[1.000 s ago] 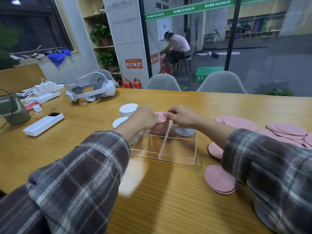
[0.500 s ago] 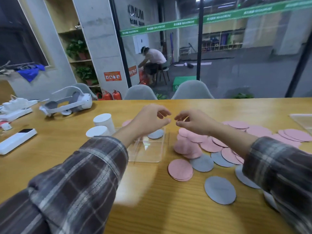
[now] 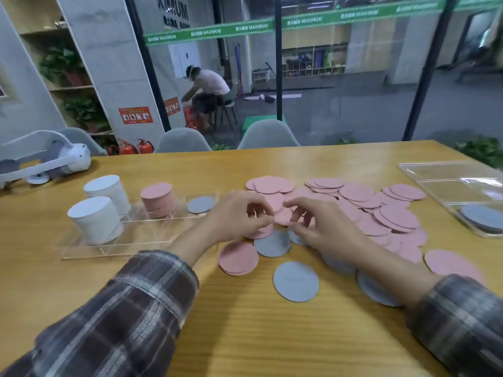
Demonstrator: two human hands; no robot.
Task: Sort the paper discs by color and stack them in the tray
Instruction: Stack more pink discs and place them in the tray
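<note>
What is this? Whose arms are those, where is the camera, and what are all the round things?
There is no machine here, only a person. The camera sits on their head and looks forward and down, so you see their own two arms in checked sleeves.

The left hand and right hand meet over a heap of loose pink discs. Together they seem to pinch one pink disc.

Some loose grey discs lie on the wooden table too.

To the left is a clear tray split into boxes. It holds two white stacks, a pink stack and a grey disc.

A second clear tray lies at the far right. The white thing at the far left is a headset.
</note>
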